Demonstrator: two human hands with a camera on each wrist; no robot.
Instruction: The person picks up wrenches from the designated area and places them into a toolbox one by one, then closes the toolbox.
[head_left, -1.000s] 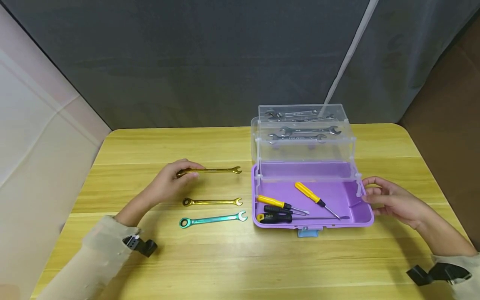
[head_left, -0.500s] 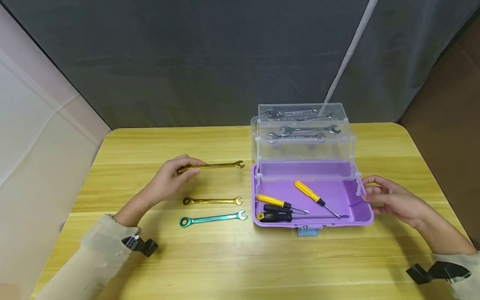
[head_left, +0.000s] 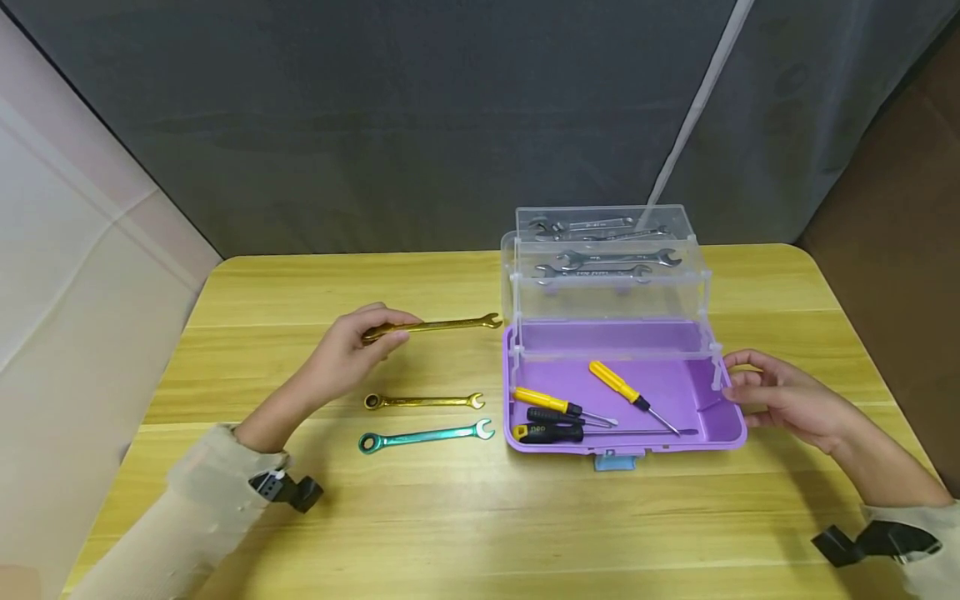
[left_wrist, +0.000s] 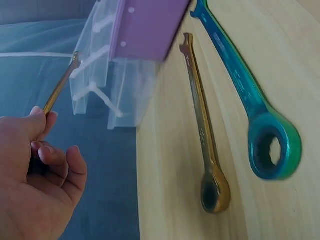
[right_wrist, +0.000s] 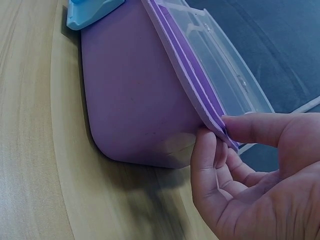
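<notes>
My left hand point(head_left: 352, 354) pinches a gold wrench point(head_left: 453, 323) at its near end, the open-jaw end pointing right toward the toolbox. In the left wrist view this wrench point(left_wrist: 61, 85) is raised off the table. Below that hand lie a second gold wrench point(head_left: 427, 402) and a teal ratchet wrench point(head_left: 427, 436), side by side on the wood. My right hand point(head_left: 795, 404) grips the right rim of the purple toolbox point(head_left: 731, 442). In the right wrist view the thumb is over the rim point(right_wrist: 192, 92) and the fingers are below it.
Clear stepped trays point(head_left: 611, 300) rise at the toolbox's back, holding several silver wrenches point(head_left: 622, 260). Inside the purple base lie yellow-handled screwdrivers point(head_left: 615, 383) and black-handled ones point(head_left: 551, 434). A blue latch point(head_left: 615, 463) hangs in front. A dark curtain point(head_left: 420, 125) stands behind the table.
My left hand has lifted the gold wrench and carried it slightly right and away from me, its jaw end now close to the toolbox's left side. The right hand stays at the rim.
</notes>
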